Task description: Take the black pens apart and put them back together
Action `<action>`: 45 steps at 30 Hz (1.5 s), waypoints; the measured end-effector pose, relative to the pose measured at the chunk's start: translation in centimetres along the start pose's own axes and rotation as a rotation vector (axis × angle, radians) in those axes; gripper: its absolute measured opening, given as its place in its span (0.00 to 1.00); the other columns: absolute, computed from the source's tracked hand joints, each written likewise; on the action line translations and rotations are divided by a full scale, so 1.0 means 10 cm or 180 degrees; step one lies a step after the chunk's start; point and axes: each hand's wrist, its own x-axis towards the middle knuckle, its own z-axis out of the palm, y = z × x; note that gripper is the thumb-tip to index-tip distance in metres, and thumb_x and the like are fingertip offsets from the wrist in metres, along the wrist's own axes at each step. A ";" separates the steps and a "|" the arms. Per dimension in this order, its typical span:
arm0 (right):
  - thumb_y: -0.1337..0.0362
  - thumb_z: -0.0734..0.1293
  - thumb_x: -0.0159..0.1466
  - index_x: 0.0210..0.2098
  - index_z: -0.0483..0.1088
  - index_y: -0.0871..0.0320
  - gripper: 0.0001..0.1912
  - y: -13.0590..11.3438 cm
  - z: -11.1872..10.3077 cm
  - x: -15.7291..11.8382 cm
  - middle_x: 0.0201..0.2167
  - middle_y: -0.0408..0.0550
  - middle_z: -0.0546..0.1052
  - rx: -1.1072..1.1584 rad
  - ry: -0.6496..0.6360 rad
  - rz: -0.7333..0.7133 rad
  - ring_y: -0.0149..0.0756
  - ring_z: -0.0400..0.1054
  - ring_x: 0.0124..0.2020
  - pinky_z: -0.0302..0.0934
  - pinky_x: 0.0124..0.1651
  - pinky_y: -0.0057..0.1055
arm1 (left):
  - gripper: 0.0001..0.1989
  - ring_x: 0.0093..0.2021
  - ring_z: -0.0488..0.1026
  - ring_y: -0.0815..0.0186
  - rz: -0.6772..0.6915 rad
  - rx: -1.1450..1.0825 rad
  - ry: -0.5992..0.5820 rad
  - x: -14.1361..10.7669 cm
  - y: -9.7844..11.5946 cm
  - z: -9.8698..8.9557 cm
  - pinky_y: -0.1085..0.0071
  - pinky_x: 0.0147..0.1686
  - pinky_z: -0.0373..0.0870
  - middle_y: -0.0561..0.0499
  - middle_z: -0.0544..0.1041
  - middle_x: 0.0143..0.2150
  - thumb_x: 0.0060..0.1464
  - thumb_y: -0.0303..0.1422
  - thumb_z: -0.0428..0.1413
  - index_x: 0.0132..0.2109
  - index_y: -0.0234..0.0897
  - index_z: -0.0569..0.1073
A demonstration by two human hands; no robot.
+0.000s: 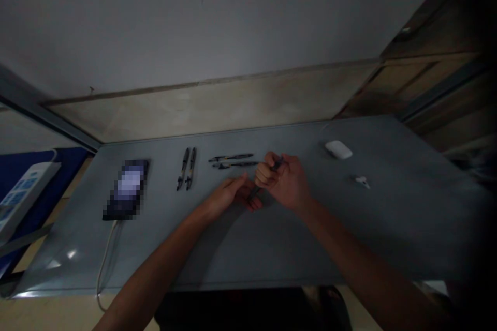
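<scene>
My right hand [285, 181] is closed around a dark pen [277, 164] above the middle of the grey table. Just left of it, my left hand [238, 192] has its thumb and fingers around the lower end of what looks like the same pen [253, 192]. Behind my hands, one pen [231, 157] lies sideways, with a second pen [233, 165] in front of it, its right end reaching my right hand. Further left, two pens [183, 168] [191, 168] lie side by side, pointing away from me.
On the left of the grey table [233, 264] lies a phone [128, 189] with a white cable [104, 264]. A white case [338, 149] and a small white object [362, 181] lie at the right. A power strip [25, 194] sits beyond the left edge. A wall rises behind.
</scene>
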 end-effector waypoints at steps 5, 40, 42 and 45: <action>0.50 0.61 0.65 0.26 0.58 0.54 0.17 0.02 0.02 0.00 0.19 0.36 0.50 -0.0014 -0.0010 -0.0016 0.31 0.44 0.21 0.50 0.27 0.30 | 0.32 0.30 0.77 0.58 0.0011 -0.0038 0.0001 0.01 -0.04 -0.03 0.64 0.33 0.71 0.37 0.80 0.31 0.57 0.57 0.53 0.41 0.26 0.75; 0.50 0.60 0.66 0.26 0.60 0.55 0.18 -0.04 0.05 -0.03 0.20 0.38 0.49 0.0156 0.0080 -0.0147 0.32 0.40 0.23 0.51 0.29 0.31 | 0.24 0.27 0.77 0.68 0.0161 0.0382 -0.0196 0.02 -0.04 -0.05 0.72 0.31 0.73 0.46 0.80 0.29 0.54 0.50 0.62 0.41 0.30 0.73; 0.50 0.61 0.65 0.26 0.61 0.56 0.18 -0.03 0.04 -0.03 0.20 0.38 0.49 0.0128 0.0054 -0.0142 0.31 0.41 0.23 0.51 0.29 0.31 | 0.24 0.28 0.77 0.68 0.0162 0.0388 -0.0192 0.02 -0.04 -0.05 0.71 0.32 0.73 0.46 0.80 0.29 0.53 0.50 0.62 0.41 0.30 0.73; 0.51 0.61 0.65 0.26 0.62 0.56 0.17 -0.04 0.04 -0.03 0.19 0.38 0.48 0.0082 0.0037 -0.0119 0.31 0.40 0.23 0.50 0.29 0.31 | 0.24 0.28 0.77 0.67 0.0147 0.0390 -0.0222 0.01 -0.02 -0.05 0.70 0.33 0.73 0.45 0.80 0.30 0.53 0.51 0.63 0.40 0.31 0.73</action>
